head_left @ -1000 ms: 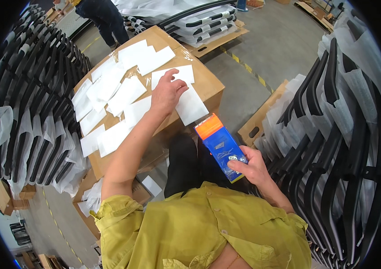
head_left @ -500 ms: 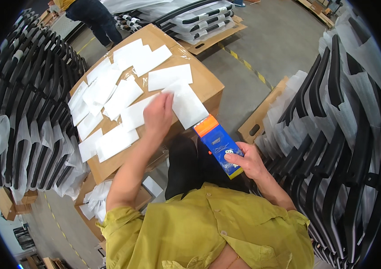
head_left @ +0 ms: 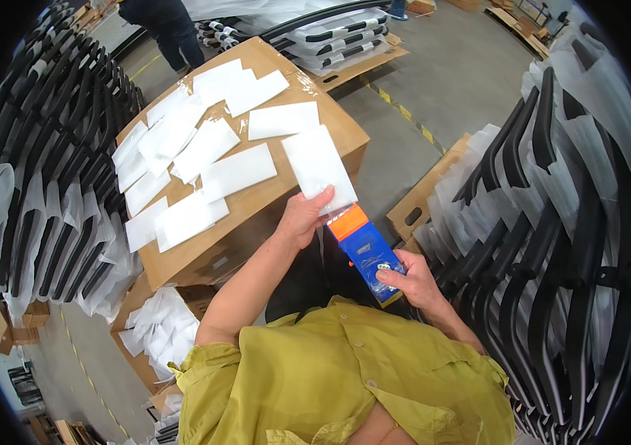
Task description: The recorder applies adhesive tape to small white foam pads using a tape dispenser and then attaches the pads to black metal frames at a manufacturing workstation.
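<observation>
My right hand (head_left: pixel 418 280) grips a blue hand-held tape dispenser (head_left: pixel 371 256) with an orange, serrated end, thumb lying across its lower part. Right at that orange end, my left hand (head_left: pixel 308 216) pinches the near edge of a white foam sheet (head_left: pixel 319 165), thumb on top and fingers underneath. The sheet slants away toward the box's right side. Whether tape joins it to the dispenser I cannot tell. Several similar white foam sheets (head_left: pixel 237 172) lie spread and overlapping on a large cardboard box (head_left: pixel 330 111) in front of me.
Black tubular frames wrapped in white foam (head_left: pixel 56 156) stand stacked on the left, and more frames (head_left: pixel 545 245) crowd close on my right. Below the box, an open carton (head_left: pixel 133 348) holds crumpled white foam. Another person (head_left: pixel 163 30) stands beyond, near wrapped frames (head_left: pixel 337 37).
My left hand has come down and right from above the sheets to the foam sheet's near edge, closing on it. The dispenser has shifted slightly nearer to me.
</observation>
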### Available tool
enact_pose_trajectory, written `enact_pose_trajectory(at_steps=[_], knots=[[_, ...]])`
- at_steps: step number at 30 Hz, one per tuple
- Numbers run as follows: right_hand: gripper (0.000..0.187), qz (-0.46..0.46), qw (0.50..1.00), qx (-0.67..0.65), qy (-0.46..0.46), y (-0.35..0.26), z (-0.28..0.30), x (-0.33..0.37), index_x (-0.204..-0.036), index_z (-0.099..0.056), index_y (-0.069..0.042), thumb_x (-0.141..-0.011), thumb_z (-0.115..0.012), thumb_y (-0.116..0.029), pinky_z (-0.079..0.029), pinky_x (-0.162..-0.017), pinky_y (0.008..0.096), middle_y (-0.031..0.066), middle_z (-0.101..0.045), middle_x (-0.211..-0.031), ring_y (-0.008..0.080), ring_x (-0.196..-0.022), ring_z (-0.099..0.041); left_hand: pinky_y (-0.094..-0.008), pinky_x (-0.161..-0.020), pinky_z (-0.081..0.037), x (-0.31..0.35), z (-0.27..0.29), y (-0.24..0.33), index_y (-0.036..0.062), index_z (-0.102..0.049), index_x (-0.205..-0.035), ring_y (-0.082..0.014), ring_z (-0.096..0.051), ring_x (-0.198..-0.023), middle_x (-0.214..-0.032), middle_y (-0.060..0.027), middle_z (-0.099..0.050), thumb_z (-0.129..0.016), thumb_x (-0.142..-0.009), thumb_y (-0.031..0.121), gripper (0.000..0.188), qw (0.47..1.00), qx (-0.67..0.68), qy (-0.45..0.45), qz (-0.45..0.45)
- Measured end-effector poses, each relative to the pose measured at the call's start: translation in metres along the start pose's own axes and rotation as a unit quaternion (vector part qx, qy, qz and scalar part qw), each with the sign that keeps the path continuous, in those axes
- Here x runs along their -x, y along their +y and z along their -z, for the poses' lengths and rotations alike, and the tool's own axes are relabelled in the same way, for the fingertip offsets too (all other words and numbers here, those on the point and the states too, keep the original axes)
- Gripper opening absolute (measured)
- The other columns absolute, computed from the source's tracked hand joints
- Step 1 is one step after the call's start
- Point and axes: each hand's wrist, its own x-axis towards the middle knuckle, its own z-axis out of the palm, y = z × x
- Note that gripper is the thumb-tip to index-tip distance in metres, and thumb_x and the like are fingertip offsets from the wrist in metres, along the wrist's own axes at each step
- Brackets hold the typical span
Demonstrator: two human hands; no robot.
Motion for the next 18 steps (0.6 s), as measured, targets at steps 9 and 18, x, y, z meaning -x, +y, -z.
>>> enact_pose_trajectory(at_steps=[9, 18], knots=[[0.033, -0.016, 0.995, -0.086, -0.051, -0.008, -0.002, 0.024, -0.098, -0.055, 0.004, -0.076, -0.062, -0.020, -0.044, -0.069, 0.0225, 0.0081, -0.060, -0.089, 0.0105, -0.075, -0.056, -0.0243, -0.052, -0.049, 0.013, -0.006, 0.038, 0.0048, -0.054, -0.097, -0.0149, -0.062, -0.066, -0.085, -0.0082, -0.062, -0.057, -0.081, 0.021, 0.023, 0.995, -0.039, 0.036, -0.086], [0.029, -0.066, 0.952, -0.297, -0.019, 0.041, 0.017, -0.028, -0.102, -0.053, 0.002, -0.082, -0.054, -0.020, -0.046, -0.077, 0.0286, 0.0081, -0.059, -0.090, 0.0166, -0.083, -0.057, -0.0296, -0.062, -0.050, 0.094, -0.072, 0.019, 0.0065, -0.060, -0.085, -0.0218, -0.060, -0.065, -0.073, -0.0084, -0.061, -0.059, -0.068, 0.011, 0.018, 0.577, -0.503, -0.264, -0.587]])
